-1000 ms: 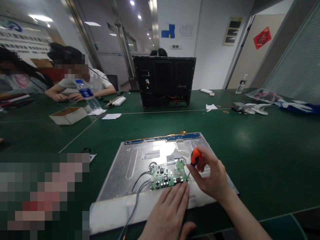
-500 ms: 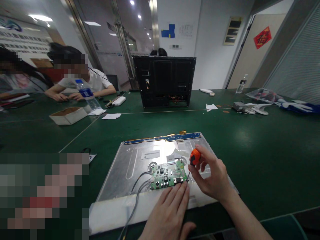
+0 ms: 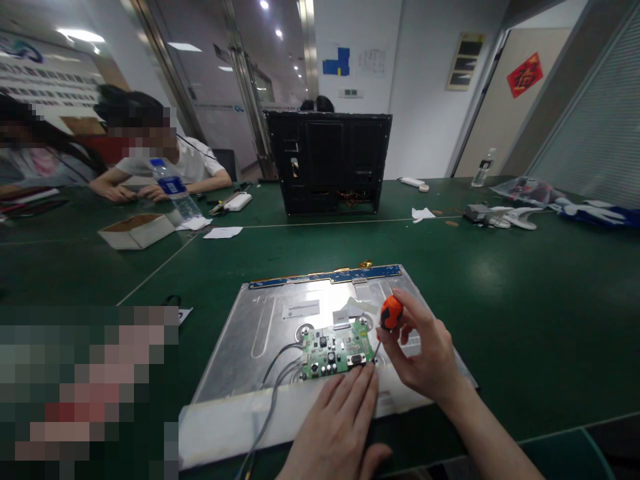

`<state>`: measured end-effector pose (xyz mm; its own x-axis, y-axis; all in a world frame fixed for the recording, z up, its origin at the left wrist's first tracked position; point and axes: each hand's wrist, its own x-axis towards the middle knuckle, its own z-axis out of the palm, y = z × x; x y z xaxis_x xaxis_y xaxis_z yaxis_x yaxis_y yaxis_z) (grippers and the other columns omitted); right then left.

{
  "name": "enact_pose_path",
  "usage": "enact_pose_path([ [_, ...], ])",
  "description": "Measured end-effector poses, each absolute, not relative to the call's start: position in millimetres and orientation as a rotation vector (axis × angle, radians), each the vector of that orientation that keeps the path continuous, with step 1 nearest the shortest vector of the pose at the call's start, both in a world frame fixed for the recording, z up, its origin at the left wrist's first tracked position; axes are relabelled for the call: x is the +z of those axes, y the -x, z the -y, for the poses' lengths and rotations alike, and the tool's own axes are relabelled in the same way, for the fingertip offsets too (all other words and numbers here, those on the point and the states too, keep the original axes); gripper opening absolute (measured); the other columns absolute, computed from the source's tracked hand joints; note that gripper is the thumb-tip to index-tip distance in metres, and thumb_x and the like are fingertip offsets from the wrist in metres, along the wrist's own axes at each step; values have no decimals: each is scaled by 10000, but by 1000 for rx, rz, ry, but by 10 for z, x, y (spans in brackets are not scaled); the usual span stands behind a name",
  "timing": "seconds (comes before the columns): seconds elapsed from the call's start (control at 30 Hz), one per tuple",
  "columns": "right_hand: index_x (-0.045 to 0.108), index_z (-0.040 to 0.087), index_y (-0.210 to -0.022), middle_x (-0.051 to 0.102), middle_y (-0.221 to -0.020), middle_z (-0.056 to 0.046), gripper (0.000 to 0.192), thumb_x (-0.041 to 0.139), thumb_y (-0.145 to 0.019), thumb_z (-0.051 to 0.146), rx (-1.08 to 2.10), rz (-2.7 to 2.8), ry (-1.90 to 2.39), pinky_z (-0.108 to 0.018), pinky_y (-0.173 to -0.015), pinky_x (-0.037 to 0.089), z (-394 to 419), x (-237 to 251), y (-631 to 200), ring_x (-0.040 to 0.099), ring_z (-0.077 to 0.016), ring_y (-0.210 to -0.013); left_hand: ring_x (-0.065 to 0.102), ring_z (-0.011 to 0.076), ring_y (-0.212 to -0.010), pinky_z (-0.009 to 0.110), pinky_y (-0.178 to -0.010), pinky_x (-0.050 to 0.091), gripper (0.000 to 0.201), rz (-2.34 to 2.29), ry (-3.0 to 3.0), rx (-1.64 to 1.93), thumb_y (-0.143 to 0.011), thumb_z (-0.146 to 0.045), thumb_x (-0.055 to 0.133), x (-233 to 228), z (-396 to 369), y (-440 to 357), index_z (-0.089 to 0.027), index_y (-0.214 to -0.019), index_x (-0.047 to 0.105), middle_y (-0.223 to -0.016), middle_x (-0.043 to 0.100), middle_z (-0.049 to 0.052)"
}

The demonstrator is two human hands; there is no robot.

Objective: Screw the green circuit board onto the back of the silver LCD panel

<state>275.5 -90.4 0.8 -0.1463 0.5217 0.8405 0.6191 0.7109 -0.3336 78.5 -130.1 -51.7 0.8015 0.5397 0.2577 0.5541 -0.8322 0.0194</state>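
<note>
In my right hand [image 3: 427, 353] is a screwdriver [image 3: 391, 313] with an orange and black handle, pinched between thumb and fingers. Its thin shaft slants down to the lower right corner of a green circuit board [image 3: 337, 350]. My left hand [image 3: 340, 417] lies flat, fingers stretched out, with the fingertips at the board's lower edge. The board sits on the metal back of a display panel [image 3: 235, 340], which lies on the table. Grey and black cables [image 3: 274, 400] run from the board's left side toward me. A whitish strip [image 3: 225, 427] covers the panel's near edge, partly under my left hand.
A black monitor housing [image 3: 330, 163] stands upright beyond the panel. At the left are an open box [image 3: 137, 232], a water bottle [image 3: 175, 187] and seated people. White gloves [image 3: 510, 217] and a plastic bag [image 3: 530, 190] lie far right on the green table [image 3: 525, 300].
The screwdriver handle has turned slightly in my right hand and tilts a touch to the right. My left hand stays in place.
</note>
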Motion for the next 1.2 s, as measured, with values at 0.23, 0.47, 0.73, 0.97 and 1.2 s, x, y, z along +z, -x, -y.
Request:
enact_pose_path([
  [0.23,351,183,-1407,629,-715,22,567,549,-878,131,-73,1801,943,-230,-421,489,909,-6,-2759,528,-103,-455,484,306,-1302,424,-1034,410,689,863,2923,-417,-977,-440,493,-557,1298,-779,-68,-1513,271,-1478,467,188],
  [0.47,354,204,-1359,654,-788,3,563,552,-840,110,79,1760,913,-219,-449,517,921,32,-2769,597,-112,-516,493,304,-1294,416,-1039,409,679,876,2934,-411,-983,-448,481,-527,1303,-790,-87,-1517,269,-1479,467,184],
  [0.73,337,212,-1354,634,-804,12,574,544,-831,101,108,1735,923,-206,-445,530,904,22,-2749,608,-107,-523,484,309,-1301,430,-1054,399,694,904,2950,-415,-981,-437,479,-560,1308,-785,-107,-1537,228,-1498,443,180],
  [0.97,330,213,-1364,636,-818,5,577,584,-848,165,127,1755,989,-221,-471,529,906,29,-2772,586,-111,-537,485,311,-1301,423,-1038,410,676,876,2938,-408,-978,-434,490,-537,1301,-785,-82,-1514,276,-1478,467,188],
  [1.2,425,258,-1357,619,-781,32,507,635,-896,283,21,1754,1006,-213,-458,529,894,59,-2774,549,-99,-500,481,310,-1302,434,-1049,395,685,922,2941,-405,-980,-475,456,-626,1301,-788,-118,-1529,255,-1490,457,170],
])
